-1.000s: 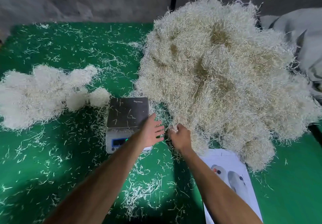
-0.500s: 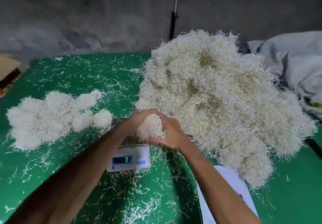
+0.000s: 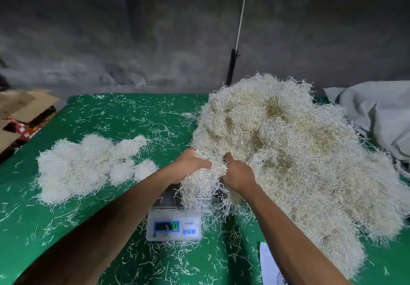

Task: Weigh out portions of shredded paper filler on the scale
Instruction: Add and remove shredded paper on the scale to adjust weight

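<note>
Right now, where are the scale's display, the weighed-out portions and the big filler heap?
scale display (image 3: 166,226), head view, on the lit screen.
weighed-out portions (image 3: 88,167), head view, middle of the left cluster.
big filler heap (image 3: 299,151), head view, centre of the mound.

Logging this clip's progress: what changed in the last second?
Both hands, left and right, went from the big pile's edge to hold a clump over the scale; its platform, bare before, now carries shreds, and its blurred readout looks changed. The portions on the left stayed put.
</note>
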Demonstrator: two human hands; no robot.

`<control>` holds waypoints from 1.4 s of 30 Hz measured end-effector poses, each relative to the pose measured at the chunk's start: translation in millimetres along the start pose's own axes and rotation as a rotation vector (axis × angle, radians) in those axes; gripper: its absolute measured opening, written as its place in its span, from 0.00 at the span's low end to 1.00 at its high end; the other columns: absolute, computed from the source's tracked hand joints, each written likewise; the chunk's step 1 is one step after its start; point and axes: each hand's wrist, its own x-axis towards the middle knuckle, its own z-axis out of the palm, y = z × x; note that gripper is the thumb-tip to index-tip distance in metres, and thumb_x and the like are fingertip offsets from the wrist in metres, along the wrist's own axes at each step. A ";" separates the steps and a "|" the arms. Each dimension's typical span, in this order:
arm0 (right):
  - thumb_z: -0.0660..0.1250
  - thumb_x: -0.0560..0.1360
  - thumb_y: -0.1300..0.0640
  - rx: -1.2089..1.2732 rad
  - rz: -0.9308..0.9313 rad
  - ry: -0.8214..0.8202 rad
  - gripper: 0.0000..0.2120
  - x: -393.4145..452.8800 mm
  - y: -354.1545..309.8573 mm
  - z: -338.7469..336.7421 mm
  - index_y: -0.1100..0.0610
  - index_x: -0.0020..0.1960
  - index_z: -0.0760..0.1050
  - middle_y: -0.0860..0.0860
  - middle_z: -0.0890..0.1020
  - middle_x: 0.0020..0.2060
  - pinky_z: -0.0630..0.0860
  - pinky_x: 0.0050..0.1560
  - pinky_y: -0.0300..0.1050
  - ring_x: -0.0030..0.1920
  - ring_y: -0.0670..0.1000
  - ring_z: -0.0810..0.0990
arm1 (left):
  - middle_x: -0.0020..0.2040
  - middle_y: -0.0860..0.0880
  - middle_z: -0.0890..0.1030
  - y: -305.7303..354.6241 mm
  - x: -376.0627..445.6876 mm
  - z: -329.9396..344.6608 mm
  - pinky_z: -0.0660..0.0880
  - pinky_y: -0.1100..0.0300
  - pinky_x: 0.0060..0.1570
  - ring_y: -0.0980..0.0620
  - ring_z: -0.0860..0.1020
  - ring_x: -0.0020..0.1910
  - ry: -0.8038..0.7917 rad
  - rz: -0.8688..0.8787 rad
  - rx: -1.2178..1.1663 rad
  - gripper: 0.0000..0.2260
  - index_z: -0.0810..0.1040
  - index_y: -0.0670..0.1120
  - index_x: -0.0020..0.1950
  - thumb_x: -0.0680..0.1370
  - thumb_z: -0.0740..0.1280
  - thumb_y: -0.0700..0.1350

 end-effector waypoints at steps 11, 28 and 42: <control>0.71 0.79 0.54 -0.245 0.212 -0.068 0.06 26.1 -26.3 -16.2 0.54 0.54 0.77 0.47 0.72 0.32 0.73 0.43 0.44 0.32 0.46 0.72 | 0.46 0.49 0.78 27.8 -10.8 14.1 0.80 0.56 0.34 0.54 0.79 0.35 -0.070 0.280 0.592 0.28 0.68 0.45 0.73 0.77 0.69 0.54; 0.62 0.82 0.52 -0.140 0.373 -0.117 0.16 50.5 42.8 -15.8 0.62 0.64 0.75 0.60 0.82 0.52 0.72 0.69 0.64 0.57 0.60 0.81 | 0.68 0.41 0.77 -45.8 0.2 -64.6 0.79 0.54 0.55 0.48 0.79 0.56 0.063 0.268 0.679 0.30 0.69 0.44 0.74 0.77 0.71 0.54; 0.54 0.87 0.53 1.013 0.169 -0.340 0.16 16.7 -101.5 -14.7 0.61 0.46 0.71 0.55 0.75 0.38 0.77 0.46 0.52 0.38 0.52 0.73 | 0.79 0.36 0.52 -43.0 -8.0 -58.6 0.59 0.44 0.75 0.36 0.60 0.77 0.097 -0.102 -1.031 0.34 0.47 0.30 0.78 0.81 0.59 0.47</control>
